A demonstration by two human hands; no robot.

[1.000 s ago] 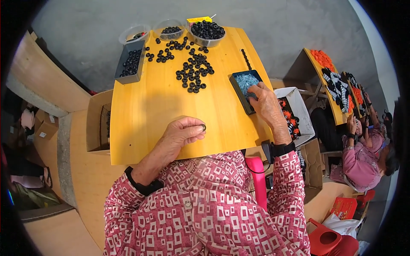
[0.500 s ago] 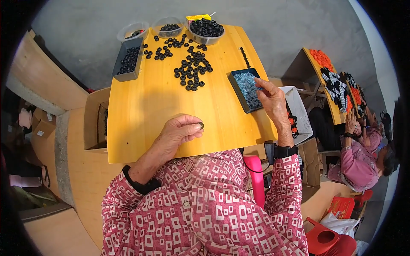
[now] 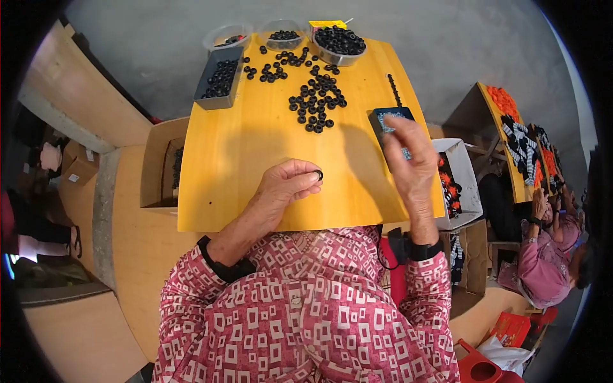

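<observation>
The right hand (image 3: 408,159) has lifted off the small dark tray (image 3: 391,125) at the right edge of the yellow surface (image 3: 255,147): half a second ago its fingers were down in the tray's pale blue contents, and now it hangs just above and near of the tray with the fingertips drawn together, as if pinching something small, though whatever it may hold is too tiny to make out. The left hand (image 3: 288,185) has not moved; it rests on the near middle of the surface, loosely curled, gripping one small black ring (image 3: 318,174) between thumb and forefinger. Judged from this, a piece has likely just been picked from the tray and the two hands are about to meet over the near part of the surface, so the ring looks ready to receive it. The supply is unchanged: a loose scatter of black rings (image 3: 314,102) lies at the far middle, with a grey rectangular tray (image 3: 219,78) of them at the far left and a round bowl (image 3: 338,43) heaped with more at the far edge.
</observation>
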